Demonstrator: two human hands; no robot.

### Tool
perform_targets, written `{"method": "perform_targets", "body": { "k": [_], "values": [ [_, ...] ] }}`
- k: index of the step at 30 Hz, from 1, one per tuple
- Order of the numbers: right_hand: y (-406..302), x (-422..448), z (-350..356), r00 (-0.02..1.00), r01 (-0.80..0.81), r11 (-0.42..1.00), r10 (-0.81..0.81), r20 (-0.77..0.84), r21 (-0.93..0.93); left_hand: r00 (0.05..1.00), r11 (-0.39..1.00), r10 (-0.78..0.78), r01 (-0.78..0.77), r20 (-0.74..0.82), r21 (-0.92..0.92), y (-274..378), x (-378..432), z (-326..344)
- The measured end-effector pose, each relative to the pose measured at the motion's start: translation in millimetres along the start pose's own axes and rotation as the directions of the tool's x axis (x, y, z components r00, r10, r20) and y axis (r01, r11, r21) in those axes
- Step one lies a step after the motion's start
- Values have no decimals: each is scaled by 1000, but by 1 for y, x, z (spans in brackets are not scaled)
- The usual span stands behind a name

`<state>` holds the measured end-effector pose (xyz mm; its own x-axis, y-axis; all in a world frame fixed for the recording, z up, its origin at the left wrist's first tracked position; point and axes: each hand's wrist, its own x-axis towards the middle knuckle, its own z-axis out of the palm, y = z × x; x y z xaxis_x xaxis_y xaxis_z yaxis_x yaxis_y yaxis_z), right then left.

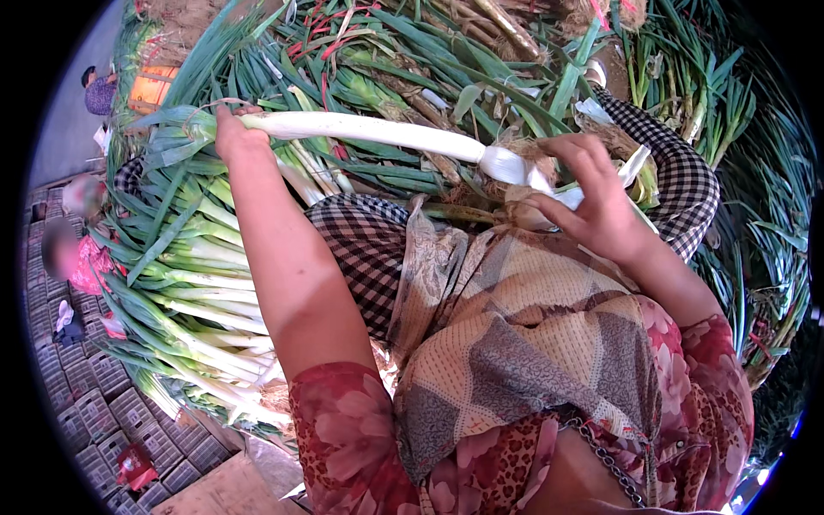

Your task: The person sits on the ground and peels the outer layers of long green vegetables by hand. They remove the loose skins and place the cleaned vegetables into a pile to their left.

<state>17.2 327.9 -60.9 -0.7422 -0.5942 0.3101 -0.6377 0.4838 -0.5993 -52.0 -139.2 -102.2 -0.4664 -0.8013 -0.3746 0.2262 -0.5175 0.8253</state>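
My left hand (241, 135) is closed around a long leek or large green onion (373, 132) where its white shank meets the green leaves. The shank stretches to the right across my lap, its root end near my right hand (595, 193). That hand is spread, thumb and fingers apart, beside the roots and some loose pale outer skin (544, 183); whether it touches the skin is not plain. Peeled white stalks with green leaves (212, 296) lie in a pile left of my lap. Unpeeled ones with brown, dry skins (412, 96) lie beyond my knees.
More leafy green bundles (766, 225) surround my right side. Red ties (322, 32) lie among the leaves ahead. At the far left are people (90, 264), many stacked crates or packs (135, 412) and an orange crate (151, 87). A flat board (219, 489) lies at lower left.
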Motion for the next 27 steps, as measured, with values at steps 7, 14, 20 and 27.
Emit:
{"method": "perform_targets", "body": {
  "k": [7,14,20,27],
  "values": [
    [-6,12,17,978,-10,999,1,209,41,996,998,-44,48,73,-46,-6,-28,19],
    [-18,2,-1,893,97,995,-88,441,1,997,991,-76,77,13,-112,-11,-39,17],
    [23,-50,-18,921,-344,912,281,269,223,997,997,79,-79,1,-12,1,-38,5],
    [-5,19,-13,994,35,979,-12,113,-202,988,981,141,-132,60,-139,-16,-113,61]
  ]
}}
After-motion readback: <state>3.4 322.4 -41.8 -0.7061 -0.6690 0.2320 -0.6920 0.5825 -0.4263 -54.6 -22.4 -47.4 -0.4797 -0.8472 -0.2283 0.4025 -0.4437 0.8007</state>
